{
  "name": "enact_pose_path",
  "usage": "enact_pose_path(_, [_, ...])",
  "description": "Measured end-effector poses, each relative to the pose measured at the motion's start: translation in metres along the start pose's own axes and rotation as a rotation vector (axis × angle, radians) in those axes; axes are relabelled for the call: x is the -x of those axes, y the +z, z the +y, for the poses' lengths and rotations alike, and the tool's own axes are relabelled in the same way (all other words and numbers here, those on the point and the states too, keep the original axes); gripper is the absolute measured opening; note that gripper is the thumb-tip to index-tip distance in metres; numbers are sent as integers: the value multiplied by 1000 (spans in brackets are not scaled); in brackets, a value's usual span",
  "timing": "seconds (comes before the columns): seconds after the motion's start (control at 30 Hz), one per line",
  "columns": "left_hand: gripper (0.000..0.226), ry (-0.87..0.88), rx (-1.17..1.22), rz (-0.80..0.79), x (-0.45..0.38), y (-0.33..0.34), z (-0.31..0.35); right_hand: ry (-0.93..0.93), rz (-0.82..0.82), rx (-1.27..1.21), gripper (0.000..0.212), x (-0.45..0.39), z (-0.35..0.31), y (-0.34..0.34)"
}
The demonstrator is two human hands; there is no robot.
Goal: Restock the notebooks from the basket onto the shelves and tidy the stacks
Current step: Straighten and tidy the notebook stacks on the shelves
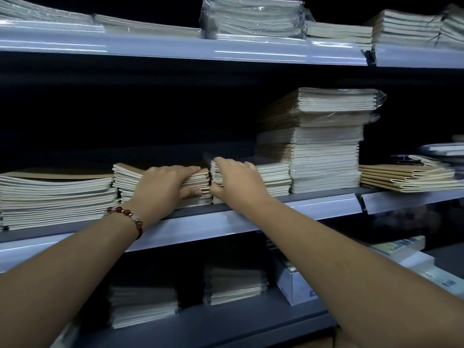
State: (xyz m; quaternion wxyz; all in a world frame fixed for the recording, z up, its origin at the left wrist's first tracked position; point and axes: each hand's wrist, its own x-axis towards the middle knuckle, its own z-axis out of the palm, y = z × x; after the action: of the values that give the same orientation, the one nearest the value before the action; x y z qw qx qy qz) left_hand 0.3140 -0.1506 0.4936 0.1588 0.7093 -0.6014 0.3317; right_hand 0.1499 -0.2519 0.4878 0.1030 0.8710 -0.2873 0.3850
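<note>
Gripping two notebook stacks, middle shelf

Lower shelf [226, 320], bottom of frame: two dim notebook piles [143, 305], white box [296, 287] at right. Middle shelf [251, 217], frame centre: left hand [165, 184] clamps the kraft stack [125, 177], fingers on top, thumb on the front edge. Right hand [236, 180] pinches the neighbouring stack [273, 179] at its left edge. Tall wrapped stack [324, 146] just right. Top shelf [175, 49]: more wrapped packs [253, 16].

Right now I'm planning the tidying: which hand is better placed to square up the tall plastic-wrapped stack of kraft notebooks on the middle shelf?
Probably the right hand: it rests on the short stack directly beside the tall plastic-wrapped stack. The left hand grips a stack farther away.
</note>
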Motion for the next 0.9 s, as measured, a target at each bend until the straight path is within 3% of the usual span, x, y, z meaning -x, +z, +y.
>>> enact_pose_path(0.33, [61, -29, -166, -51, -2, -2, 12, -13, -29, -122, 56, -1, 2, -4])
enact_pose_path(0.47, [51, -30, -165, -32, -7, 5, 21, -4, -57, -98, 44, -5, 10, -7])
enact_pose_path(0.73, [58, -52, -30, -48, 5, -4, 9, 55, -75, -92, 39, -1, -1, -4])
enact_pose_path(0.83, [70, -192, -231, 109, 25, -16, -15, 26, -116, -99, 54, 5, -1, -6])
enact_pose_path(0.9, [78, -351, -243, 99, 37, -21, -29, -14, -106, -71, 65, 11, 2, -5])
